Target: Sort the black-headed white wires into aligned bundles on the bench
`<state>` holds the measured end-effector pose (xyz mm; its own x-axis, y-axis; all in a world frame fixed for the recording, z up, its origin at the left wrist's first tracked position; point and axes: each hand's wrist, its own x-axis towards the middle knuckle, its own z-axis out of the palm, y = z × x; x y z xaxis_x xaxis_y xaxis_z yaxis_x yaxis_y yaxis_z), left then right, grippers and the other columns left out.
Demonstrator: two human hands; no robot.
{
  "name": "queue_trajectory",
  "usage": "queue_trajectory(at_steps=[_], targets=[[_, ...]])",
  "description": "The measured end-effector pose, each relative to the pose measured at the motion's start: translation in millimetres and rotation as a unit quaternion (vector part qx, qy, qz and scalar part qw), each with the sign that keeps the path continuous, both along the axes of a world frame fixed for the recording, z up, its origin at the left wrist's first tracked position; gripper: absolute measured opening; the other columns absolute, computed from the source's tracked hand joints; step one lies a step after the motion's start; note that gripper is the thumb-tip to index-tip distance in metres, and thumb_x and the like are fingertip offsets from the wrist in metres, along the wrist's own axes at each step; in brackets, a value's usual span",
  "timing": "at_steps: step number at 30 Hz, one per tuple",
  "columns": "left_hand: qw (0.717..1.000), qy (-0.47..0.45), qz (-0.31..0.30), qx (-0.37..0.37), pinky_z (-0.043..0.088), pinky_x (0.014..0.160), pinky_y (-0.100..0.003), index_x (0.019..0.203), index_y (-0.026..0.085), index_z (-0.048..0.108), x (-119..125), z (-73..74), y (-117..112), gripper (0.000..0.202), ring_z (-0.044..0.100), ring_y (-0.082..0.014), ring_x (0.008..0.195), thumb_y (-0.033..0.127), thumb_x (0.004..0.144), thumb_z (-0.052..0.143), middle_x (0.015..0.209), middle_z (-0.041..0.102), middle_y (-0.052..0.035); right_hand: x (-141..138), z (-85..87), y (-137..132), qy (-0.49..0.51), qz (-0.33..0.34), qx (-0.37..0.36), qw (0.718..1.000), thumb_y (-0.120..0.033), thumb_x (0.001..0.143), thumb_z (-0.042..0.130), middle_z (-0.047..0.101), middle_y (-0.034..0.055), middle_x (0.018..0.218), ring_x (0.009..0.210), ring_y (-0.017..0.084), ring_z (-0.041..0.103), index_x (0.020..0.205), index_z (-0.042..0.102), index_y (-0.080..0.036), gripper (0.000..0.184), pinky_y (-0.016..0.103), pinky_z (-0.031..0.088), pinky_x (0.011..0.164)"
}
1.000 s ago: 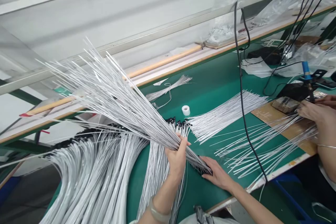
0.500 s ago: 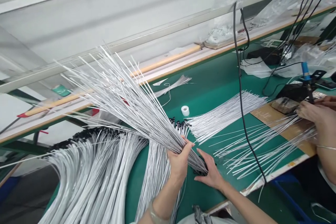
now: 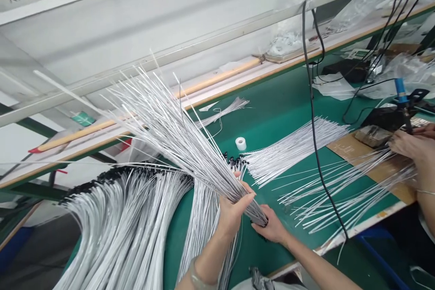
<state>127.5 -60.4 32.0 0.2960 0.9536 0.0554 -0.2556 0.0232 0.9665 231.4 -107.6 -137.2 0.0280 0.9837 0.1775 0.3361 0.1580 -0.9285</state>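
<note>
A thick bundle of thin grey-white wires [image 3: 190,154] slants across the middle, its loose ends fanned out toward the upper left. My left hand [image 3: 234,206] is wrapped round the bundle near its lower end. At the very bottom end, my right hand [image 3: 272,224] is closed round the wires, and a little black shows under its fingers. Below the bundle, more wires with black tips [image 3: 200,222] lie on the green table [image 3: 265,253]. Farther left, a large mass of wires with black ends [image 3: 125,222] hangs over the table's edge.
A roll of white tape [image 3: 240,143] stands behind the hands. Flat wires [image 3: 295,149] lie to the right. A black cable [image 3: 314,131] hangs down in front. At far right, a co-worker's hand [image 3: 408,145] works over cardboard [image 3: 356,156] beside a blue-handled tool [image 3: 401,90].
My right hand has closed round the bundle's lower end, where its fingers were spread before. The fanned wire ends have drawn somewhat closer together and shifted right.
</note>
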Motion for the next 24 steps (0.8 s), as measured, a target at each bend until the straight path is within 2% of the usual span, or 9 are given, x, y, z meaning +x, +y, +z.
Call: queue_trajectory(at_steps=[3, 6, 9, 12, 15, 19, 22, 24], targets=[[0.998, 0.011, -0.054, 0.029, 0.046, 0.077, -0.039, 0.099, 0.022, 0.049, -5, -6.3, -1, 0.039, 0.062, -0.0214, 0.077, 0.025, 0.066, 0.068, 0.076, 0.062, -0.0005, 3, -6.1, -2, -0.017, 0.024, 0.011, 1.0, -0.03, 0.064, 0.063, 0.063, 0.0034, 0.082, 0.081, 0.024, 0.056, 0.086, 0.063, -0.019, 0.025, 0.037, 0.046, 0.073], [0.997, 0.016, -0.07, 0.024, 0.046, 0.082, -0.044, 0.096, 0.022, 0.05, -7, -7.6, -4, 0.036, 0.062, -0.0246, 0.083, 0.028, 0.066, 0.068, 0.079, 0.062, -0.0028, 6, -11.9, -3, -0.019, 0.044, 0.014, 0.999, -0.036, 0.063, 0.066, 0.063, 0.0053, 0.093, 0.089, 0.026, 0.055, 0.099, 0.061, -0.019, 0.04, 0.041, 0.045, 0.079], [0.996, 0.018, -0.08, 0.021, 0.046, 0.083, -0.045, 0.096, 0.022, 0.05, -7, -5.8, -6, 0.039, 0.062, -0.0259, 0.084, 0.03, 0.063, 0.07, 0.08, 0.062, -0.0038, 10, -16.1, -5, -0.017, 0.06, 0.008, 0.998, -0.038, 0.056, 0.072, 0.061, 0.0068, 0.101, 0.094, 0.028, 0.053, 0.11, 0.057, -0.019, 0.059, 0.044, 0.043, 0.083], [0.996, 0.013, -0.083, 0.028, 0.047, 0.079, -0.043, 0.102, 0.023, 0.048, -5, -3.7, -8, 0.052, 0.061, -0.0261, 0.083, 0.033, 0.057, 0.073, 0.081, 0.062, -0.004, 12, -18.4, -8, -0.019, 0.066, 0.001, 0.998, -0.036, 0.052, 0.075, 0.06, 0.0084, 0.107, 0.098, 0.03, 0.051, 0.116, 0.053, -0.019, 0.07, 0.045, 0.041, 0.087], [0.999, 0.007, -0.041, 0.009, 0.047, 0.07, -0.037, 0.104, 0.024, 0.048, -1, -2.5, -10, 0.052, 0.062, -0.0209, 0.071, 0.032, 0.059, 0.072, 0.073, 0.061, 0.0002, 11, -16.4, -8, -0.033, 0.062, 0.014, 0.997, -0.034, 0.058, 0.071, 0.061, 0.0089, 0.105, 0.098, 0.029, 0.051, 0.113, 0.054, -0.018, 0.06, 0.044, 0.042, 0.086], [0.999, 0.009, -0.008, -0.035, 0.046, 0.061, -0.03, 0.087, 0.022, 0.053, 1, -1.4, -12, 0.021, 0.058, -0.0143, 0.056, 0.024, 0.07, 0.065, 0.059, 0.056, 0.0046, 7, -9.9, -8, -0.051, 0.071, 0.055, 0.995, -0.03, 0.067, 0.061, 0.063, 0.0042, 0.084, 0.082, 0.024, 0.055, 0.093, 0.06, -0.02, 0.028, 0.04, 0.044, 0.078], [0.999, 0.029, -0.014, 0.017, 0.046, 0.069, -0.033, 0.076, 0.019, 0.058, -2, 0.2, -10, 0.012, 0.061, -0.0183, 0.069, 0.021, 0.068, 0.066, 0.068, 0.061, -0.0001, 5, -9.5, -8, -0.053, 0.068, 0.058, 0.995, -0.029, 0.07, 0.057, 0.061, 0.0021, 0.076, 0.075, 0.022, 0.056, 0.086, 0.059, -0.021, 0.018, 0.038, 0.043, 0.076], [0.997, 0.044, -0.022, 0.057, 0.045, 0.079, -0.037, 0.072, 0.019, 0.06, -4, 1.7, -10, 0.008, 0.061, -0.0216, 0.08, 0.021, 0.068, 0.066, 0.076, 0.064, -0.0032, 6, -11.5, -9, -0.052, 0.064, 0.05, 0.995, -0.031, 0.066, 0.062, 0.063, 0.0035, 0.084, 0.081, 0.024, 0.057, 0.097, 0.058, -0.022, 0.032, 0.041, 0.04, 0.081]])
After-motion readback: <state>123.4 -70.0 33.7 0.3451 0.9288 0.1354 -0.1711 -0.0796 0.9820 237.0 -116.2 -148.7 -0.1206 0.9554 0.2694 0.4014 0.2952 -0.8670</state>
